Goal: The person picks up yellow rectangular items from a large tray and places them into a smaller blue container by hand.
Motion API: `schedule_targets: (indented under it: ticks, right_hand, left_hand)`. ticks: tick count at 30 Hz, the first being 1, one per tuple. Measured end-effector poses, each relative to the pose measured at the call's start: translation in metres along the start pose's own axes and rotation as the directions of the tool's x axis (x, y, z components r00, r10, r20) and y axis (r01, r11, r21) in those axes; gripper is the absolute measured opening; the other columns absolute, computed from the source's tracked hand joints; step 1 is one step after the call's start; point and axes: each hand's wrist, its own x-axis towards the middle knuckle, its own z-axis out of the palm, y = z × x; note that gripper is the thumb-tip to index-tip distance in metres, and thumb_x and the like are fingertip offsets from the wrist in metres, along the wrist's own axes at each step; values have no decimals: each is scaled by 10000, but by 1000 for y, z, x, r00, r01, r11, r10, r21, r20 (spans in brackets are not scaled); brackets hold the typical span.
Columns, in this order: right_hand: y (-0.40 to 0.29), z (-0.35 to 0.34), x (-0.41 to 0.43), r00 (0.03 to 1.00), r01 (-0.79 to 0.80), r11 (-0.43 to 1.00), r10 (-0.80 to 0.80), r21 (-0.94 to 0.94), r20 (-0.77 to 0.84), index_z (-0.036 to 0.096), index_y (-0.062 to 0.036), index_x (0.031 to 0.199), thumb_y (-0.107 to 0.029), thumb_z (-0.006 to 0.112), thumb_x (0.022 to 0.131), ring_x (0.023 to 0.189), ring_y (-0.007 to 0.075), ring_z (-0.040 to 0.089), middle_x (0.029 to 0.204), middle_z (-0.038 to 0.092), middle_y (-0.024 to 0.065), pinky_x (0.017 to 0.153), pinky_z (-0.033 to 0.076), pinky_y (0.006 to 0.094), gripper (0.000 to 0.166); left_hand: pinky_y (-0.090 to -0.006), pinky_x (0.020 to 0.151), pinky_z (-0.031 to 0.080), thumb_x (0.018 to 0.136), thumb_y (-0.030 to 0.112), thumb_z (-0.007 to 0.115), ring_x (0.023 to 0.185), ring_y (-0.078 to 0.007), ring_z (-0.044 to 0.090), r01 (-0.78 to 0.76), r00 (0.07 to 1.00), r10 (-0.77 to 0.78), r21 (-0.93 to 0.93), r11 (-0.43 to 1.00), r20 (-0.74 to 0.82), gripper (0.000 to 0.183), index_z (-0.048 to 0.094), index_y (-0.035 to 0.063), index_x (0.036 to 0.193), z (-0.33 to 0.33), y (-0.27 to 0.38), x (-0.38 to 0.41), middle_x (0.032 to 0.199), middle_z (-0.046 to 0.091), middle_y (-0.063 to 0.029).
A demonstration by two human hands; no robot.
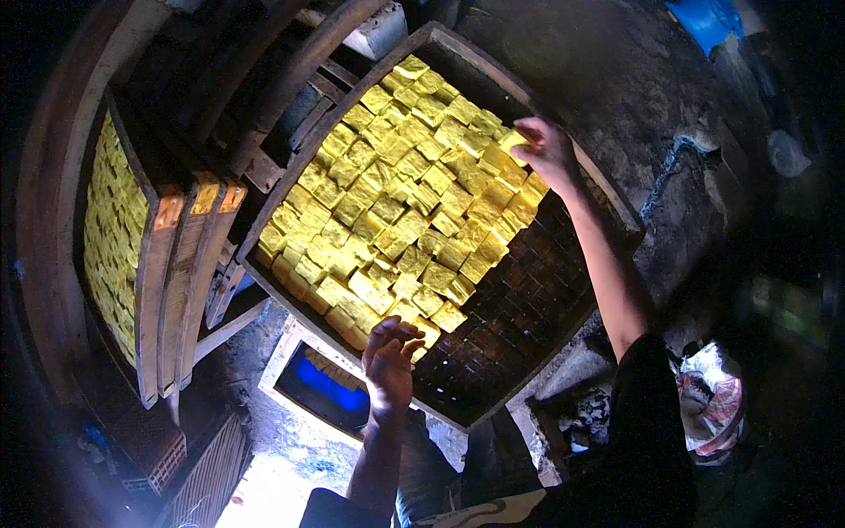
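A wooden-framed tray [610, 188] with a dark woven base [521, 297] lies in front of me, tilted in the view. Rows of yellow tofu-like blocks [409, 178] cover its far and left parts, close together and partly overlapping. My right hand [551, 152] reaches to the tray's right side, thumb and fingers around a yellow block [513, 140] at the edge of the rows. My left hand [389, 369] is at the near edge, fingers bent beside the nearest yellow blocks [426, 333]. Whether it grips one is hidden by the fingers.
Several wooden trays [168, 290] stand stacked at the left, yellow blocks in the outermost. Below the near edge sits a light-framed tray [280, 360] with blocks and a blue patch. Wooden beams [290, 72] run behind. A red-and-white sack [709, 409] lies at the right.
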Motion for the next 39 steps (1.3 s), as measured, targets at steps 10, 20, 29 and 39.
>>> schedule_targets:
  ticks: [10,20,29,39]
  right_hand:
    - [12,40,-3,999,17,869,-32,-495,-22,537,26,1192,-104,629,772,1142,340,536,1189,569,228,979,412,416,449]
    - [14,5,21,953,-296,790,279,537,116,579,-14,1133,-83,636,709,944,176,597,1003,634,71,810,472,274,433]
    - [25,44,60,987,161,920,-148,-359,62,633,-16,828,-213,554,796,742,310,591,789,621,161,686,467,463,215]
    - [1,26,64,920,-91,982,18,168,391,589,-118,1071,-324,606,735,887,238,555,938,584,82,730,448,387,395]
  left_hand:
    - [-406,901,487,850,210,574,1019,-262,607,24,1000,-24,0,1000,16,415,517,48,1228,3,0,-1,1074,621,-129]
    - [-403,902,486,834,202,580,1024,-267,603,11,1000,-11,-14,1000,12,443,508,40,1240,2,1,0,1086,619,-125]
    - [-401,907,481,836,210,582,1048,-268,593,10,998,-7,-55,998,67,450,501,42,1246,15,1,8,1090,610,-128]
    - [-462,994,389,840,336,584,1132,-306,537,80,982,-63,-89,993,177,525,486,91,1295,32,-2,67,1212,561,-124]
